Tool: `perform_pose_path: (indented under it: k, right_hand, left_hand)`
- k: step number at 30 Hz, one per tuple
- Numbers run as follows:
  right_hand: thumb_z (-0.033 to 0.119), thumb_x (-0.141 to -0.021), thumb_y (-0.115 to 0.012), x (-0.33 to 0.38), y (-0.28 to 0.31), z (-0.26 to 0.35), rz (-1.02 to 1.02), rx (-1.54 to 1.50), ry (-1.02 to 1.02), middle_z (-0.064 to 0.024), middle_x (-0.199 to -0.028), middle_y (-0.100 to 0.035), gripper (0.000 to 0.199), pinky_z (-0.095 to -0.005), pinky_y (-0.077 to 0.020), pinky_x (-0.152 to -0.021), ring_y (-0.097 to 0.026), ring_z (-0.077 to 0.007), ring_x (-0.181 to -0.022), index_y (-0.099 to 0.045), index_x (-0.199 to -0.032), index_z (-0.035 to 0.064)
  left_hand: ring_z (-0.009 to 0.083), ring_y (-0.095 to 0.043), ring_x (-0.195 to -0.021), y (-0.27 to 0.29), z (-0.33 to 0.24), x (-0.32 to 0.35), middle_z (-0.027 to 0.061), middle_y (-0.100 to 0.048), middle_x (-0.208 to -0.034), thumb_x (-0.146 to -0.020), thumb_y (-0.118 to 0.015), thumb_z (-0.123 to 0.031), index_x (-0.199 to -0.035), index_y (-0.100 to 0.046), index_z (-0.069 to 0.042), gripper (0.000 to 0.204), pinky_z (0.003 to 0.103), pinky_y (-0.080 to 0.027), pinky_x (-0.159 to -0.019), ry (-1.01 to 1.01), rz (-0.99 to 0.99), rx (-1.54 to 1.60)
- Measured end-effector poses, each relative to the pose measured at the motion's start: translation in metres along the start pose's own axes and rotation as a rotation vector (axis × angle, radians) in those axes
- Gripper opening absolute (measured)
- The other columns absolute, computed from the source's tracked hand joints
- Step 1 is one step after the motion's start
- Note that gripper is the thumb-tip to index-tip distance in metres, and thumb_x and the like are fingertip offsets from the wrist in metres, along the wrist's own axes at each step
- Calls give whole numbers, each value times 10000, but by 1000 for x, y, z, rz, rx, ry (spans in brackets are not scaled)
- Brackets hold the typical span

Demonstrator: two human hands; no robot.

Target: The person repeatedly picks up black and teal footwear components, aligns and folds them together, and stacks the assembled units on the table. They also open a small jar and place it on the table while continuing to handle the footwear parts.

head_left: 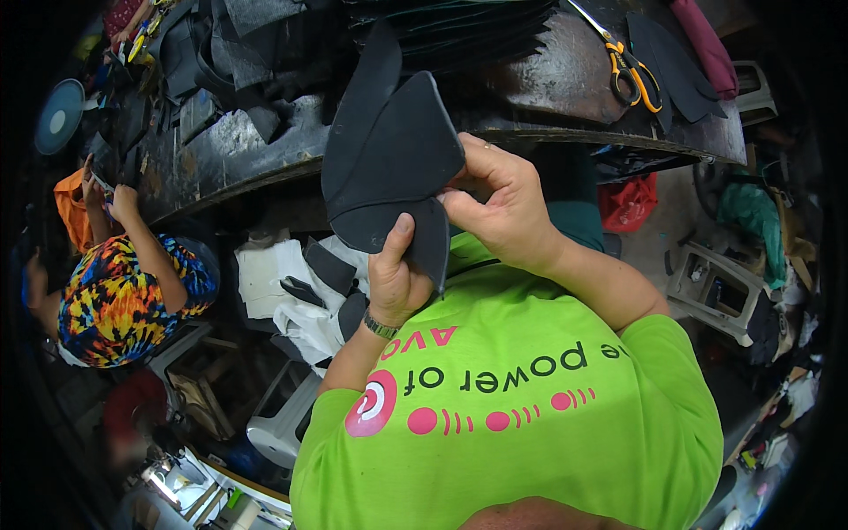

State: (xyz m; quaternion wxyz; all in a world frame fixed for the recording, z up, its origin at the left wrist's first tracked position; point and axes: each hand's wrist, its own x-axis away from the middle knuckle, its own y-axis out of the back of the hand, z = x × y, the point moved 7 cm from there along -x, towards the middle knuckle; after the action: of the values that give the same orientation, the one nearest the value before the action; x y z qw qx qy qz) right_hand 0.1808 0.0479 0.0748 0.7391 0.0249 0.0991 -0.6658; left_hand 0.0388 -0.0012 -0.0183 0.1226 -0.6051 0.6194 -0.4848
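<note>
In front of a bright green shirt (618, 459), a seamed black piece (389, 159) held up

At the near edge of the dark worktable (565, 71), the piece is held tilted, its upper part overlapping the tabletop in view; whether it touches the surface cannot be told. It has a broad panel with a curved seam across its lower part, a taller narrow panel behind on the left, and a pointed flap hanging at lower right.

The right hand (503, 199) pinches the right-hand margin between thumb and index finger. The left hand (395, 278) grasps the lower edge from below, its thumb laid against the front face; its other fingers are partly hidden, so how firmly they press from behind is hard to say. A dark watch (382, 327) circles the left wrist.

Beyond, on the table, lies a stack of black sheets (459, 31). Dark strips and scraps (221, 53) heap up at the left, and scissors (620, 55) with orange and black handles rest at the right, near flat black cut-outs (676, 71) and a maroon cloth (707, 44). Lower down, white and black offcuts (269, 269) are piled left of the left hand, and a red bag (629, 203) sits to the right. Farther left is a co-worker (124, 300) in a multicoloured shirt, near an orange bag (72, 208)
</note>
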Motion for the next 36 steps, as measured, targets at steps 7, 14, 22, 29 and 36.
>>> perform_pose_path:
  k: [7, 14, 22, 29, 36]
  right_hand:
    - [-69, -823, -571, 6, 0, -11, 7, -229, -115, -20, -966, -621, 265, -235, -515, -818, -616, -80, -880, -677, -1065, -48]
    - [-77, -828, -574, 5, -3, -16, 15, -313, -151, -9, -932, -599, 219, -232, -498, -783, -579, -61, -870, -674, -1023, -59]
    - [-51, -816, -604, 2, -8, -19, 54, -289, -165, -33, -908, -599, 41, -231, -496, -764, -571, -71, -827, -617, -854, -54]
    - [-29, -831, -637, -1, -18, -12, 90, -264, -136, -52, -919, -626, 86, -241, -527, -785, -615, -92, -838, -649, -915, -38]
    - [2, -826, -667, -2, -20, 2, 103, -100, 15, -59, -885, -631, 101, -251, -538, -770, -652, -133, -825, -665, -924, -24]
  left_hand:
    - [104, -520, -524, -6, -2, 3, 17, -596, -711, -1052, -508, -359, -975, -632, -54, 338, 236, -433, -511, -10, 7, -90]
    - [78, -455, -501, -4, 1, 3, 14, -542, -697, -1056, -509, -341, -922, -594, -68, 316, 217, -407, -492, 76, -39, -18]
    - [54, -524, -530, -30, 1, 3, 47, -548, -807, -1028, -544, -109, -1034, -549, 17, 127, 148, -407, -423, 301, 433, 537]
    - [176, -671, -585, -38, -2, 9, 137, -607, -763, -954, -540, 69, -946, -567, 104, 45, 211, -558, -466, 461, 490, 1024]
    - [153, -648, -529, -38, -1, 9, 138, -598, -741, -979, -521, 45, -1104, -544, 123, 150, 194, -523, -413, 547, 542, 1143]
